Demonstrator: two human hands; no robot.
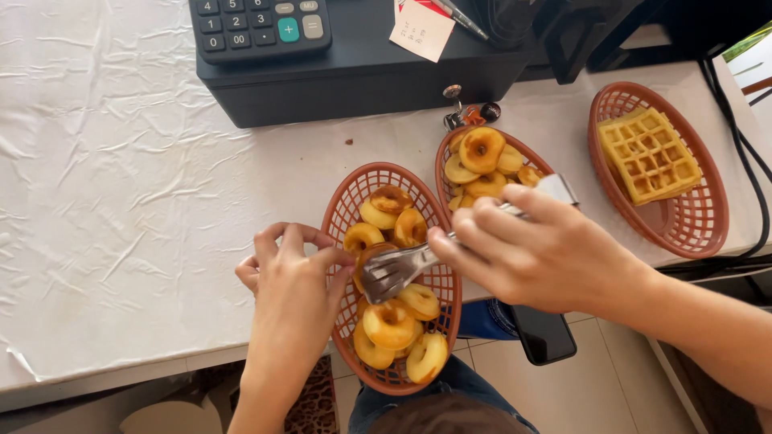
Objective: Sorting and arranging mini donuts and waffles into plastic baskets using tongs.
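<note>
My right hand (531, 249) grips metal tongs (402, 269), whose jaws pinch a small golden ring doughnut (371, 254) inside an oval brown plastic basket (347, 205) holding several such doughnuts. My left hand (293, 281) rests with curled fingers against the basket's left rim, thumb touching the edge. A second brown basket (445, 157) with more mini doughnuts sits just behind my right hand.
A third brown basket (691, 217) at the right holds a square waffle (650, 154). A dark cash register (354, 64) with a keypad stands at the back on the white wrinkled table covering (121, 201). A black phone (543, 333) lies on a lap below the table edge. Black cables (744, 153) run along the right.
</note>
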